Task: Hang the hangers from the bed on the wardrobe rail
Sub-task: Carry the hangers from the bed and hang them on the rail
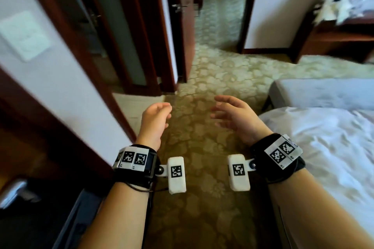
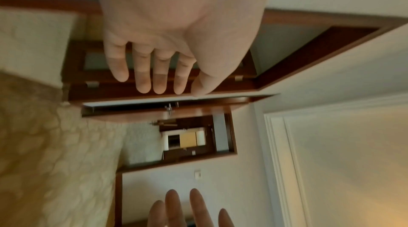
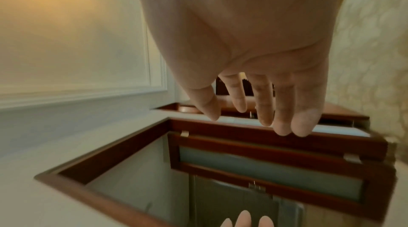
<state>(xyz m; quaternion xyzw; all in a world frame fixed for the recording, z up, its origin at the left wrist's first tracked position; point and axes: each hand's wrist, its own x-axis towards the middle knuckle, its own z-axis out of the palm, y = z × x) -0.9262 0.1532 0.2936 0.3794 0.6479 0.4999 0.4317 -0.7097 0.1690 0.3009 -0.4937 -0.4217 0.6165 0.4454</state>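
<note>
Left hand (image 1: 154,121) and right hand (image 1: 235,116): fingers relaxed and spread, holding nothing, over the carpet (image 1: 202,91). Bed (image 1: 323,137) at right; blurred, apparently bare.

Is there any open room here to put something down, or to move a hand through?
Both the left hand and the right hand hold nothing, with an open gap between them. Bare carpet runs ahead, bordered by the white wall and the bed. The bed's white cover lies bare. It tightens at the doorway, beside the open door.
</note>
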